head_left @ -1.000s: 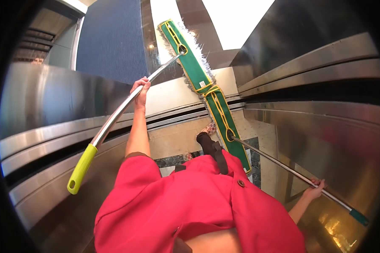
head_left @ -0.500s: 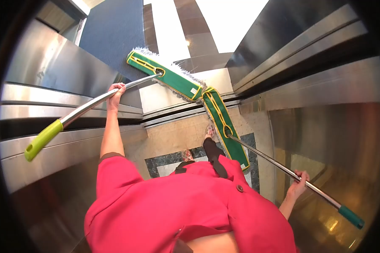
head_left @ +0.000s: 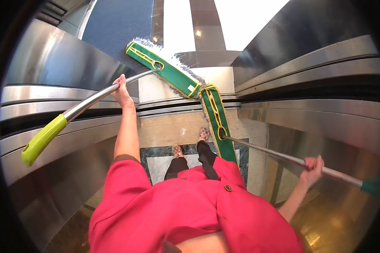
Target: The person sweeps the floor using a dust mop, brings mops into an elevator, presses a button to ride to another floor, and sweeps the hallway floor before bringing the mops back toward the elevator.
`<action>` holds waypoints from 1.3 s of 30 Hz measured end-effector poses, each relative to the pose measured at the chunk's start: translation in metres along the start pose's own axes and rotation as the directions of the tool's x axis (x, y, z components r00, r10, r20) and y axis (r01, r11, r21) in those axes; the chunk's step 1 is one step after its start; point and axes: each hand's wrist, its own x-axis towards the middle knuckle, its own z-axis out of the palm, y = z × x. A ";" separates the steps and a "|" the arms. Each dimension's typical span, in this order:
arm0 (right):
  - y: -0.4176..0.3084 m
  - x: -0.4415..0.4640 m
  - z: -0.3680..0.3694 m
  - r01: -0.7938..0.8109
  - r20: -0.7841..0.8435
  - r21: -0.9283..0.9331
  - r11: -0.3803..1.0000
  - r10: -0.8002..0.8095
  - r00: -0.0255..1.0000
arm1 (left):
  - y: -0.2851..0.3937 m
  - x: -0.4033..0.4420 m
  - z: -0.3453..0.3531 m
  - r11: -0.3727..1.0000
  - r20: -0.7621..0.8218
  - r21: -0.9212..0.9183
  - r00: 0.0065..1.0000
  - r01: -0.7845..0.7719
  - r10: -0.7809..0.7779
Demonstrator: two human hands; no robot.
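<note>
My left hand is wrapped round the metal pole of a flat dust mop, well above its head. The pole ends in a lime-green grip at the far left. This mop's green, yellow-edged head with white fringe lies across the doorway sill. My right hand is closed round the pole of a second dust mop, just short of its teal grip, which is blurred. The second green head lies beside my feet, its far end against the near end of the first head; its near end is hidden by my red clothing.
I stand in what looks like an elevator, with a metal door track underfoot ahead. Steel walls close in on both sides. Beyond the sill are a blue ribbed mat and a striped, shiny floor.
My right hand has risen and moved right along with its pole, and that mop head has shifted slightly left. My left hand is slightly further right and higher. The view has shifted forward.
</note>
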 end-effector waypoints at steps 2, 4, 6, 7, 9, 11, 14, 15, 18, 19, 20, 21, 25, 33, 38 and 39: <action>-0.018 -0.001 -0.049 0.003 -0.253 0.071 0.997 0.016 0.967 | 0.004 -0.006 0.017 0.999 -0.079 -0.024 0.996 -0.042 0.040; -0.029 -0.005 -0.107 0.101 -0.354 0.037 0.994 -0.082 0.932 | 0.003 -0.007 0.027 0.993 -0.057 -0.007 0.991 -0.118 0.118; -0.053 -0.040 -0.119 0.180 -0.375 0.035 0.983 -0.154 0.914 | -0.018 0.010 0.023 0.982 0.153 0.018 0.971 -0.189 0.184; -0.069 -0.055 -0.115 0.183 -0.317 0.052 0.982 -0.158 0.935 | -0.016 0.009 0.023 0.948 0.224 0.154 0.944 -0.280 0.242; -0.082 -0.074 -0.111 0.192 -0.263 0.066 0.979 -0.168 0.950 | -0.014 0.002 0.022 0.889 0.346 0.252 0.893 -0.383 0.287; -0.091 -0.013 -0.111 0.141 -0.174 0.068 0.988 -0.127 0.977 | 0.008 -0.021 0.050 0.890 0.412 0.244 0.872 -0.385 0.264; -0.047 -0.008 -0.092 0.128 -0.206 -0.055 0.990 -0.137 0.969 | 0.025 -0.024 0.019 0.919 0.522 0.210 0.833 -0.333 0.183; -0.027 -0.011 -0.088 0.116 -0.172 -0.094 0.989 -0.130 0.976 | 0.029 -0.026 0.004 0.906 0.545 0.226 0.817 -0.358 0.187; 0.016 -0.037 -0.095 0.117 -0.037 -0.067 0.991 -0.120 0.992 | 0.035 -0.042 -0.057 0.922 0.621 0.131 0.755 -0.365 0.210; 0.024 -0.041 -0.100 0.096 0.057 -0.014 0.995 -0.095 0.994 | 0.035 -0.051 -0.077 0.927 0.637 0.107 0.740 -0.360 0.214; 0.028 -0.047 -0.107 0.113 0.071 0.000 0.994 -0.112 0.991 | 0.038 -0.060 -0.099 0.931 0.654 0.078 0.723 -0.357 0.222; 0.030 -0.047 -0.116 0.100 0.131 0.019 0.995 -0.102 0.986 | 0.044 -0.073 -0.117 0.938 0.671 0.044 0.706 -0.343 0.226; 0.043 -0.039 -0.135 0.138 0.196 0.062 0.988 -0.148 0.970 | 0.074 -0.136 -0.176 0.953 0.772 -0.007 0.604 -0.302 0.197; 0.054 -0.032 -0.133 0.138 0.235 0.143 0.980 -0.169 0.957 | 0.139 -0.276 -0.339 0.947 0.506 0.170 0.849 -0.272 0.153; 0.058 -0.024 -0.088 0.116 0.361 0.135 0.984 -0.158 0.919 | 0.136 -0.373 -0.474 0.993 0.069 0.080 0.995 -0.084 0.078; 0.060 -0.022 -0.079 0.123 0.391 0.130 0.984 -0.165 0.906 | 0.137 -0.395 -0.494 0.994 0.001 0.082 0.997 -0.072 0.073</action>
